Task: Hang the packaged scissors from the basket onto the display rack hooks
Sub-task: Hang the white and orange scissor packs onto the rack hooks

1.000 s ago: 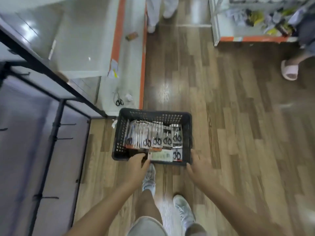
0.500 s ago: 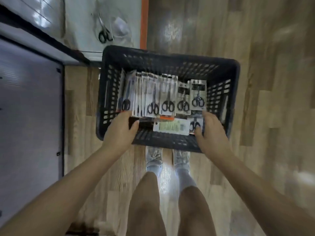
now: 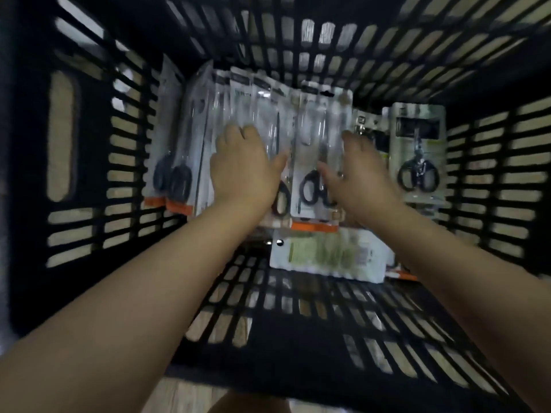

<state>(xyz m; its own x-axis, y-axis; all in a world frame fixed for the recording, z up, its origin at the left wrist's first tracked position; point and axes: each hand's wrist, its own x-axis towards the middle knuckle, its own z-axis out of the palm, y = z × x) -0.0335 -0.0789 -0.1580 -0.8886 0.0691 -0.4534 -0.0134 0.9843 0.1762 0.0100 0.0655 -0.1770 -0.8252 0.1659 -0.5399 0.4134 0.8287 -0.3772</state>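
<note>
Several packaged scissors [image 3: 316,150] stand in a row against the far wall of the black basket [image 3: 298,347]. Both hands reach over them with loose, spread fingers, the left hand [image 3: 244,171] resting on the middle packs, the right hand [image 3: 357,177] just right of it. One pack [image 3: 328,254] lies flat nearer.

The slatted basket [image 3: 387,46] looks like matt black plastic; the scissor packs [image 3: 323,114] are glossy clear plastic.

A: Both forearms stretch forward, side by side, bare to the elbow.
B: Left hand [image 3: 243,166] lies palm down, fingers loosely extended. Right hand [image 3: 362,171] is spread too, thumb angled inward, the two just apart.
</note>
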